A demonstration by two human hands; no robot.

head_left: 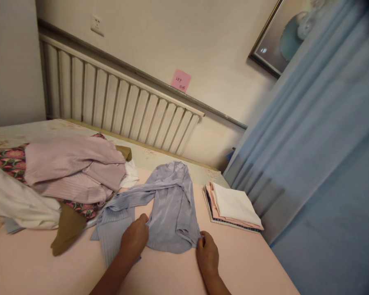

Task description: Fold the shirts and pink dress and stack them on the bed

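A pale blue ribbed sweater (172,209) lies spread on the pink bedsheet (249,262), one sleeve stretched out to the left. My left hand (135,239) rests on the sweater near its lower left hem, fingers curled and pinching the fabric. My right hand (207,254) grips the sweater's lower right hem corner with closed fingers. Both forearms come in from the bottom edge.
A pile of unfolded clothes (70,172), lilac, white, floral and olive, lies to the left. A stack of folded garments (233,205) sits at the right by the bed's edge. A blue curtain (320,164) hangs on the right; a slatted headboard (119,106) stands behind.
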